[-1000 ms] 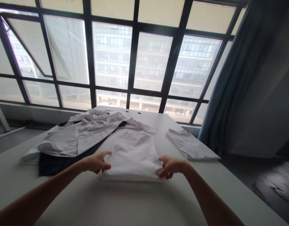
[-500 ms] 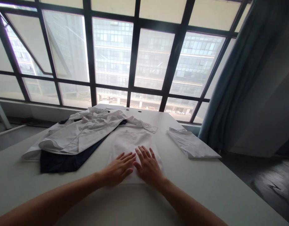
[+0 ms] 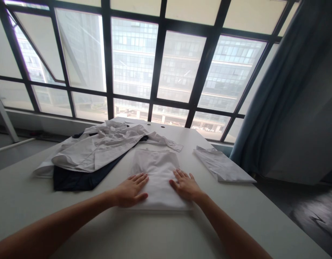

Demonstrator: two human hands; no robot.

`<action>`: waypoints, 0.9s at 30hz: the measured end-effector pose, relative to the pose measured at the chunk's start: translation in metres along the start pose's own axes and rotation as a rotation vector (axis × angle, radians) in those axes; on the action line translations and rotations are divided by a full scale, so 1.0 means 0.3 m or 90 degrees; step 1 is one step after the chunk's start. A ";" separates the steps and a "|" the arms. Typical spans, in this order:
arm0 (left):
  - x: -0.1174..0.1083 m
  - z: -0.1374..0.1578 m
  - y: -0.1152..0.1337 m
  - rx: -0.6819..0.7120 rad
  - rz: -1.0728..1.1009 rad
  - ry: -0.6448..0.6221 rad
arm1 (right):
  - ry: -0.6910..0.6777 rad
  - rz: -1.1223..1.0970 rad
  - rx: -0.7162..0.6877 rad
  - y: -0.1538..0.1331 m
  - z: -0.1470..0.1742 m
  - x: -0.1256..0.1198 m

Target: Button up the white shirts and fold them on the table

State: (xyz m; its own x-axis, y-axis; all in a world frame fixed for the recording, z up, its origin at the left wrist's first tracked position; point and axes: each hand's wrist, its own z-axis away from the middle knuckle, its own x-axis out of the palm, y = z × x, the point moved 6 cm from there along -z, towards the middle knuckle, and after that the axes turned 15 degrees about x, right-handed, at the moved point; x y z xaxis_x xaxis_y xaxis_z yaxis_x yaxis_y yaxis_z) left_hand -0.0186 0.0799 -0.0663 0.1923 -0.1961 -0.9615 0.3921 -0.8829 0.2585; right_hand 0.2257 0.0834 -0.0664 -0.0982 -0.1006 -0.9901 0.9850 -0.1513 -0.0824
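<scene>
A folded white garment (image 3: 159,190) lies flat on the white table in front of me, and what looks like a clear plastic bag covers it, its sheer end showing at the far side. My left hand (image 3: 132,189) rests open on its left part, fingers stretched out. On the right part, my right hand (image 3: 186,184) lies open and palm down. A gap of bare garment separates the two hands. Nothing is held in either.
Left of the hands, loose white shirts (image 3: 98,147) lie heaped over a dark navy cloth (image 3: 79,178). Another folded white garment (image 3: 225,165) lies near the right edge of the table (image 3: 252,212). Windows rise behind, and a blue-grey curtain (image 3: 260,108) hangs at the right.
My hands have slid apart over the white garment, the left one to the left and the right one to the right. The camera view has shifted slightly.
</scene>
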 end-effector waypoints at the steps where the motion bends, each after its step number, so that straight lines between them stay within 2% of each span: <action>1: -0.021 0.001 0.029 0.022 0.015 0.006 | -0.007 0.008 -0.012 -0.001 0.017 -0.017; 4: -0.073 -0.010 0.090 0.067 0.082 0.068 | 0.044 -0.008 -0.041 -0.031 0.069 -0.084; 6: -0.084 -0.029 0.088 0.083 0.077 0.132 | 0.115 -0.048 -0.072 -0.077 0.094 -0.114; 8: -0.066 -0.050 0.058 0.106 0.032 0.160 | 0.139 -0.078 -0.141 -0.139 0.105 -0.104; 11: -0.003 -0.060 -0.040 0.087 0.007 0.096 | 0.044 -0.082 -0.236 -0.199 0.091 -0.030; 13: 0.018 -0.040 -0.124 0.023 0.008 0.058 | -0.013 -0.080 -0.232 -0.193 0.070 0.007; 16: 0.012 0.006 -0.217 -0.080 -0.010 0.034 | -0.016 -0.076 -0.195 -0.164 0.048 0.015; 18: 0.005 0.022 -0.235 -0.110 -0.028 0.026 | 0.010 -0.073 -0.196 -0.168 0.043 0.006; 22: 0.012 0.014 -0.209 -0.115 -0.040 0.001 | 0.035 -0.071 -0.212 -0.211 0.002 0.007; 25: 0.019 0.009 -0.199 -0.122 -0.034 -0.015 | -0.002 -0.065 -0.187 -0.211 -0.091 0.028; 27: 0.018 0.010 -0.203 -0.127 -0.033 -0.020 | -0.017 -0.063 -0.133 -0.183 -0.173 0.034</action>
State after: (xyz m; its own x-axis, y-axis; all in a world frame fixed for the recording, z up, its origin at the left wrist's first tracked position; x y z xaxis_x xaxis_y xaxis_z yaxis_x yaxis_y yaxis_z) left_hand -0.0443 0.1314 -0.0875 0.1408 -0.1688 -0.9756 0.5722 -0.7903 0.2193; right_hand 0.1780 0.1417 -0.0780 -0.1961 -0.1214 -0.9730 0.9782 0.0454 -0.2028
